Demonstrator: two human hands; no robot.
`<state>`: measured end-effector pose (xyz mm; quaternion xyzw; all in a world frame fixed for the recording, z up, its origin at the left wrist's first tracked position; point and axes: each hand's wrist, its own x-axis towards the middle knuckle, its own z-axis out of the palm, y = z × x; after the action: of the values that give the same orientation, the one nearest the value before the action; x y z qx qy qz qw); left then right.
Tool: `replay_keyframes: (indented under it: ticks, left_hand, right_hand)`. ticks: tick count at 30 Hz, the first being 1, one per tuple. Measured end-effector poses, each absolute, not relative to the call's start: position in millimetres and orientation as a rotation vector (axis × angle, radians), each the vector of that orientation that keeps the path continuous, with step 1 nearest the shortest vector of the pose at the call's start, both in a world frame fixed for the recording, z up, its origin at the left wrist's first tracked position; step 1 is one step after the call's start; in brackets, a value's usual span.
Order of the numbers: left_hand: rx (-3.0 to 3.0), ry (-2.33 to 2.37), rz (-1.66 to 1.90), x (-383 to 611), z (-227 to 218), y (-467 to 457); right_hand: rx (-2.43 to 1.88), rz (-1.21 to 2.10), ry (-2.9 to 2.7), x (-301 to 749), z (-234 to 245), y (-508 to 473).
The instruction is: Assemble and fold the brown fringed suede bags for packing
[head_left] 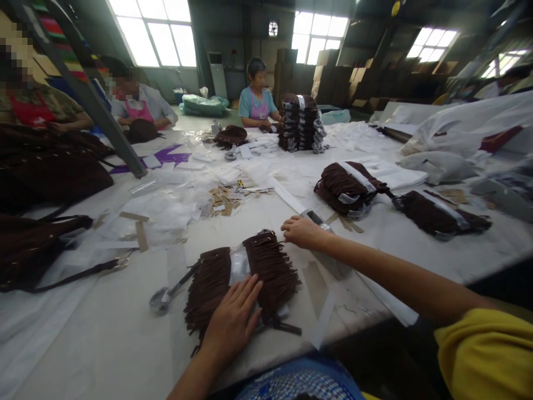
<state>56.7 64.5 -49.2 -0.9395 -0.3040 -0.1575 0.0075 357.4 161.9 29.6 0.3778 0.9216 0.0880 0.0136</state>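
A dark brown fringed bag (266,272) lies flat on the table in front of me, with a pale wrapping band (240,264) across its middle. My left hand (235,314) rests on the bag's near part, fingers stretched out and lying flat. Beyond the bag's upper right corner is my right hand (306,232), its fingers curled together; whatever they hold, if anything, is hidden. Just behind that hand stands a grey device (314,215), partly covered by the hand and forearm. A strap with a wrapped end (162,300) sticks out on the bag's left.
Wrapped fringed bags (350,186) lie to the right, and a tall stack of them (297,122) stands farther back. Cardboard tags (227,200) and clear plastic (145,214) litter the middle. Brown bags (45,166) and a slanted metal post (104,111) are left. Co-workers (259,103) sit opposite.
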Motion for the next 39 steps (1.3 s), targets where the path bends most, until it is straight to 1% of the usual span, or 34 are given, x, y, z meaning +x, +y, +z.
replay_keyframes:
  ticks: [5,10,14,17,19,22,24,27,30,32,33,35,37,39]
  left_hand:
    - [-2.936,-0.961,-0.482,57.0,-49.2,65.3]
    - [-2.904,-0.939,-0.485,56.7,-50.3,65.8]
    - [-2.895,-0.941,-0.511,55.8,-52.5,65.4]
    - [-2.913,-0.951,-0.529,55.8,-52.9,65.4]
    - [-2.921,-0.955,-0.53,56.0,-52.7,65.5]
    - [-2.944,-0.964,-0.524,56.2,-52.1,65.4]
    - [-2.968,-0.968,-0.532,56.4,-51.4,65.4]
    - [-2.987,-0.965,-0.555,56.8,-50.4,65.5]
    - [-2.987,-0.963,-0.57,57.2,-50.6,66.1]
    - [-2.987,-0.965,-0.564,57.1,-51.7,66.4]
    - [-2.986,-0.968,-0.556,57.0,-52.3,66.6]
    - [-2.979,-0.962,-0.541,56.9,-53.1,66.6]
    - [-2.974,-0.952,-0.533,56.7,-53.0,66.3]
    - [-2.976,-0.947,-0.535,56.7,-52.3,65.9]
  right_hand:
    - [0.927,0.197,3.088,306.5,19.2,171.7]
    - [0.774,0.297,2.971,331.8,19.4,192.8]
    - [0.916,0.35,2.766,362.9,35.0,200.0]
    - [1.027,0.352,2.751,357.1,41.3,191.3]
    - [0.993,0.287,2.894,340.9,38.5,177.1]
    - [0.732,0.021,3.101,320.2,26.4,152.9]
    - [0.593,-0.078,3.109,321.6,17.7,142.9]
    - [0.695,0.014,2.987,345.7,12.2,139.9]
    - [0.944,0.201,2.862,364.1,19.3,136.3]
    - [1.034,0.265,2.894,358.3,26.3,127.0]
    - [1.011,0.245,2.952,350.6,28.4,120.8]
    - [0.824,0.111,3.073,333.8,28.1,108.8]
    - [0.699,0.003,3.08,326.6,21.6,101.4]
    - [0.769,0.009,2.979,336.2,12.8,99.6]
